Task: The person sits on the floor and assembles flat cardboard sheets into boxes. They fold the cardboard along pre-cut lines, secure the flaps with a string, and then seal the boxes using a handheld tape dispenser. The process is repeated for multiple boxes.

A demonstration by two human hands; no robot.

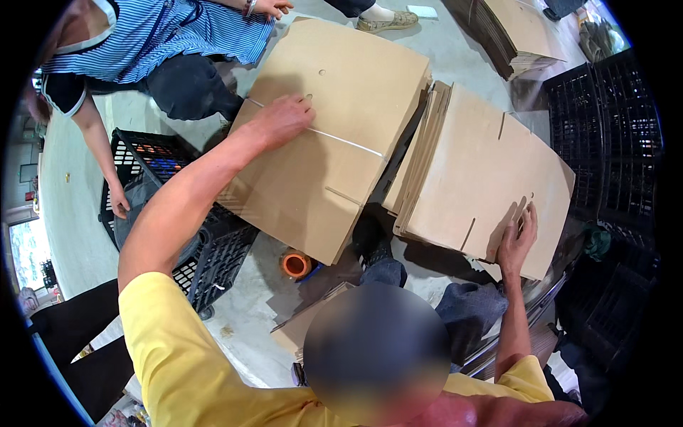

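Observation:
A tall stack of flat brown cardboard sheets (306, 192) stands ahead of me, with a white strap (348, 143) across its top. My left hand (286, 119) is on top of it, fingers curled closed where the strap runs beneath them; the strap seems to be in its grip, though the fingers partly hide it. To the right, a second pile of slotted cardboard sheets (491, 164) leans at a tilt. Against its near right part rests my right hand (518, 240), fingers spread and open.
A black plastic crate (220, 263) stands left of the strapped stack, an orange roll of tape (295, 265) near its corner. Another person (156, 43) in a striped apron sits at the far left. More cardboard (526, 32) lies far right; black crates (605, 135) line the right side.

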